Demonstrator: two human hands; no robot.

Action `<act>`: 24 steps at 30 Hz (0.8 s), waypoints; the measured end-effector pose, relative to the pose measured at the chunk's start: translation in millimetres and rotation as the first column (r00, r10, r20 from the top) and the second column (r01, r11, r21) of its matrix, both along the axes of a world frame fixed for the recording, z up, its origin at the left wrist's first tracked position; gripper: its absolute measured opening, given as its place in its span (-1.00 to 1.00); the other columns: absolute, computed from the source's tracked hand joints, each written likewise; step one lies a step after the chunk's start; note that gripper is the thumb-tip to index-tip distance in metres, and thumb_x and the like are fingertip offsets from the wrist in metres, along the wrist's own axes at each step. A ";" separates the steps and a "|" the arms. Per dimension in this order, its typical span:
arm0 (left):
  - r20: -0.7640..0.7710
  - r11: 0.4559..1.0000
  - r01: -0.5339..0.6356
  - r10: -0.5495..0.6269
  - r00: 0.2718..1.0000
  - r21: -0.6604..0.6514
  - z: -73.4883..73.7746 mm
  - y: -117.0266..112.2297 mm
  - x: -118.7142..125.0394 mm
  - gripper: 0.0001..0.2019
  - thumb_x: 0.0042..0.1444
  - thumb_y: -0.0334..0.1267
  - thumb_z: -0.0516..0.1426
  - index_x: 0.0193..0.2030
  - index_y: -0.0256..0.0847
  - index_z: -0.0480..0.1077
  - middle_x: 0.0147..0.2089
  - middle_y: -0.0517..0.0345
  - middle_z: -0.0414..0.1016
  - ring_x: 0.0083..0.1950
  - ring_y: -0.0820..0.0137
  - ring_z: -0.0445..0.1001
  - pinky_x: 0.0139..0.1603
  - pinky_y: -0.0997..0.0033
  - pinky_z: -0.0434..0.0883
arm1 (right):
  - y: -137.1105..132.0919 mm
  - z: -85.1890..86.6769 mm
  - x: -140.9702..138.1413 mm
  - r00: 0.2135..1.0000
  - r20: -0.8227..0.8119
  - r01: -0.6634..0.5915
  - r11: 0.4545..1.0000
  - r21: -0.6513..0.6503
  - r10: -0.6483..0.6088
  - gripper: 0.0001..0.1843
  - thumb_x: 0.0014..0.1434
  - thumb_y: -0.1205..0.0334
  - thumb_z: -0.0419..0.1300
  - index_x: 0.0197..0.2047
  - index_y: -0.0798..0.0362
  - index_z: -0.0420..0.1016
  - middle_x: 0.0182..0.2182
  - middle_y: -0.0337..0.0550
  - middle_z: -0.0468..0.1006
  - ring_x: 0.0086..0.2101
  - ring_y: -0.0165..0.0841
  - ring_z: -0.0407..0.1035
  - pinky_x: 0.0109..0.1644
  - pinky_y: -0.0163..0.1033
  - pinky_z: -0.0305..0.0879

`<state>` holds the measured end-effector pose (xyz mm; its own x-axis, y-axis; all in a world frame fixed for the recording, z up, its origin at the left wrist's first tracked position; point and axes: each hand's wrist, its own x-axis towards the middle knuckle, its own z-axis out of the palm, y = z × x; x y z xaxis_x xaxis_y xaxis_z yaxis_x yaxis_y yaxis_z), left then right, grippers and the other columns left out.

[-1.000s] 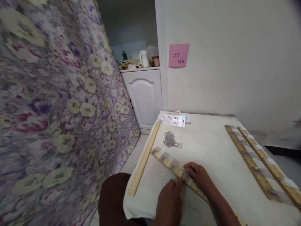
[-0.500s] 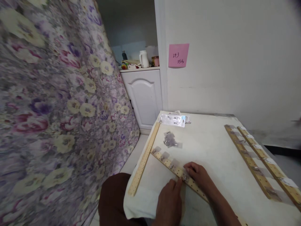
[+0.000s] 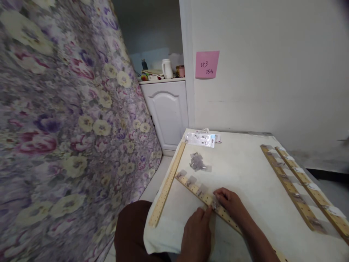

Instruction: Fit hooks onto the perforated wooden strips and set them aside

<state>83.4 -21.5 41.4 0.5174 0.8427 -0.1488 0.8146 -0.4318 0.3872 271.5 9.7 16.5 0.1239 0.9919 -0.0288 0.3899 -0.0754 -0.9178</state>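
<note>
A perforated wooden strip (image 3: 194,189) lies slanted across the white-covered table, with several small metal pieces on clear tabs set along its upper part. My left hand (image 3: 196,233) rests against the strip's near edge, its fingertips at a small shiny metal piece (image 3: 214,206). My right hand (image 3: 230,203) curls over the far side of the strip with thumb and forefinger pinched at that piece's clear tab. The pinched part is too small to make out fully. Beyond the strip sits a little heap of metal pieces with clear tabs (image 3: 197,162).
Another perforated strip (image 3: 166,185) lies along the table's left edge. Two strips carrying metal pieces, one strip (image 3: 293,189) and a second strip (image 3: 313,189) with white tabs, lie at the right. Clear packaging (image 3: 200,139) is at the back. A floral curtain (image 3: 68,127) hangs at the left.
Both hands stay at nearly the same spot on the strip. The metal piece between them shows slightly more and looks turned a little.
</note>
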 end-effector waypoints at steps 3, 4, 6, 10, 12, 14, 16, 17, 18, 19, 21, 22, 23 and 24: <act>-0.009 1.000 -0.013 0.013 1.000 -0.005 -0.6 0.1 0.4 -0.37 0.10 -0.52 -0.07 0.33 -0.06 0.10 0.01 0.01 0.35 0.01 0.22 0.33 0.01 0.25 0.29 | -1.4 1.7 -1.4 0.999 0.044 0.008 1.000 0.011 -0.008 -0.72 0.11 0.08 0.04 -0.33 0.05 0.50 -0.44 -0.17 0.57 -0.39 -0.27 0.40 -0.26 -0.22 0.26; -0.009 1.000 -0.011 0.011 1.000 -0.006 -0.9 0.1 0.4 -0.37 0.10 -0.52 -0.08 0.33 -0.06 0.10 0.01 0.01 0.35 0.01 0.23 0.33 0.01 0.25 0.30 | -1.9 2.0 -1.9 0.998 0.058 0.010 1.000 0.016 -0.011 -0.72 0.11 0.07 0.05 -0.33 0.05 0.50 -0.45 -0.18 0.57 -0.39 -0.27 0.40 -0.27 -0.22 0.26; -0.008 1.000 -0.003 0.003 1.000 -0.001 -1.7 0.3 -0.2 -0.38 0.11 -0.52 -0.08 0.32 -0.06 0.10 0.00 0.01 0.35 0.01 0.23 0.33 0.00 0.25 0.30 | -3.1 1.8 -2.7 0.997 0.074 0.017 1.000 0.017 -0.019 -0.72 0.10 0.05 0.07 -0.31 0.05 0.50 -0.44 -0.17 0.57 -0.38 -0.27 0.40 -0.27 -0.22 0.27; 0.006 1.000 0.000 0.000 1.000 0.016 -3.6 0.5 -1.8 -0.39 0.12 -0.51 -0.08 0.32 -0.05 0.12 -0.01 0.02 0.36 -0.01 0.24 0.34 0.00 0.25 0.30 | -4.8 -1.1 -3.0 0.994 0.106 0.029 1.000 -0.013 -0.027 -0.67 0.01 0.08 0.18 -0.18 0.07 0.50 -0.37 -0.15 0.58 -0.35 -0.25 0.41 -0.22 -0.20 0.29; 0.012 1.000 -0.001 0.001 1.000 0.016 -4.3 0.7 -1.9 -0.39 0.12 -0.51 -0.08 0.32 -0.04 0.11 -0.02 0.02 0.36 -0.02 0.24 0.34 -0.01 0.26 0.30 | -5.2 -2.5 -2.7 0.993 0.119 0.024 0.999 -0.030 -0.021 -0.62 -0.03 0.12 0.20 -0.12 0.08 0.49 -0.37 -0.16 0.57 -0.36 -0.26 0.40 -0.24 -0.20 0.29; 0.007 1.000 -0.003 0.003 1.000 0.015 -5.1 1.0 -1.6 -0.39 0.12 -0.51 -0.09 0.32 -0.04 0.12 -0.02 0.02 0.36 -0.03 0.25 0.34 -0.02 0.27 0.30 | -5.2 -3.7 -2.3 0.992 0.124 0.017 0.999 -0.040 -0.012 -0.59 -0.05 0.16 0.20 -0.09 0.08 0.49 -0.38 -0.16 0.56 -0.38 -0.27 0.39 -0.26 -0.20 0.29; -0.004 1.000 -0.008 0.008 1.000 0.013 -5.9 1.2 -1.4 -0.39 0.13 -0.51 -0.09 0.32 -0.03 0.11 -0.02 0.03 0.36 -0.03 0.25 0.34 -0.02 0.28 0.29 | -4.8 -4.9 -1.8 0.993 0.119 0.017 0.999 -0.035 -0.013 -0.59 -0.06 0.17 0.20 -0.10 0.08 0.49 -0.36 -0.16 0.57 -0.37 -0.27 0.40 -0.25 -0.20 0.29; -0.005 1.000 -0.006 0.006 1.000 0.010 -6.3 1.2 -1.3 -0.39 0.13 -0.50 -0.09 0.32 -0.04 0.11 -0.01 0.03 0.36 -0.02 0.26 0.34 -0.02 0.29 0.29 | -4.5 -5.6 -1.6 0.994 0.113 0.018 0.999 -0.033 -0.014 -0.59 -0.07 0.18 0.20 -0.10 0.08 0.49 -0.35 -0.15 0.58 -0.36 -0.27 0.40 -0.24 -0.19 0.29; -0.002 1.000 -0.004 0.004 1.000 0.009 -6.6 1.1 -1.3 -0.39 0.13 -0.50 -0.08 0.32 -0.04 0.11 -0.01 0.03 0.36 -0.02 0.27 0.33 -0.02 0.30 0.29 | -4.2 -6.3 -1.3 0.994 0.104 0.016 0.999 -0.030 -0.013 -0.60 -0.07 0.19 0.20 -0.11 0.08 0.49 -0.33 -0.14 0.58 -0.35 -0.26 0.41 -0.23 -0.19 0.29; 0.002 1.000 -0.002 0.002 1.000 0.008 -6.7 1.0 -1.4 -0.39 0.12 -0.50 -0.07 0.33 -0.03 0.10 0.00 0.03 0.35 -0.01 0.27 0.33 -0.02 0.31 0.29 | -4.0 -7.0 -1.1 0.996 0.093 0.013 1.000 -0.029 -0.011 -0.60 -0.07 0.19 0.20 -0.11 0.07 0.49 -0.33 -0.14 0.58 -0.34 -0.26 0.41 -0.22 -0.19 0.29; 0.004 1.000 -0.003 0.003 1.000 0.008 -6.2 0.7 -1.4 -0.38 0.12 -0.51 -0.07 0.33 -0.02 0.09 -0.01 0.04 0.35 -0.01 0.27 0.33 -0.01 0.30 0.29 | -3.8 -8.0 -0.7 0.997 0.079 0.008 0.999 -0.032 -0.006 -0.61 -0.07 0.20 0.20 -0.11 0.07 0.49 -0.36 -0.16 0.57 -0.35 -0.27 0.41 -0.23 -0.21 0.29; -0.001 1.000 -0.006 0.006 1.000 0.009 -5.8 0.7 -1.3 -0.37 0.12 -0.51 -0.08 0.33 -0.02 0.09 -0.01 0.04 0.35 -0.02 0.26 0.33 -0.01 0.29 0.29 | -3.8 -8.2 -0.5 0.997 0.077 0.006 0.999 -0.034 -0.003 -0.61 -0.07 0.20 0.20 -0.12 0.07 0.49 -0.39 -0.18 0.56 -0.37 -0.28 0.41 -0.25 -0.21 0.28; -0.007 1.000 -0.007 0.007 1.000 0.009 -5.4 0.7 -1.2 -0.37 0.11 -0.52 -0.08 0.33 -0.02 0.09 -0.02 0.03 0.35 -0.02 0.25 0.34 -0.01 0.27 0.30 | -3.8 -8.3 -0.5 0.997 0.076 0.008 0.999 -0.036 -0.005 -0.62 -0.07 0.21 0.20 -0.12 0.07 0.49 -0.41 -0.19 0.55 -0.38 -0.29 0.40 -0.27 -0.22 0.27; -0.011 1.000 -0.006 0.006 1.000 0.010 -5.1 0.8 -1.0 -0.37 0.11 -0.52 -0.09 0.33 -0.02 0.09 -0.02 0.03 0.36 -0.03 0.24 0.34 -0.02 0.26 0.30 | -3.8 -8.2 -0.4 0.997 0.072 0.008 0.999 -0.039 -0.006 -0.63 -0.07 0.21 0.20 -0.13 0.06 0.49 -0.43 -0.21 0.54 -0.40 -0.29 0.39 -0.28 -0.23 0.26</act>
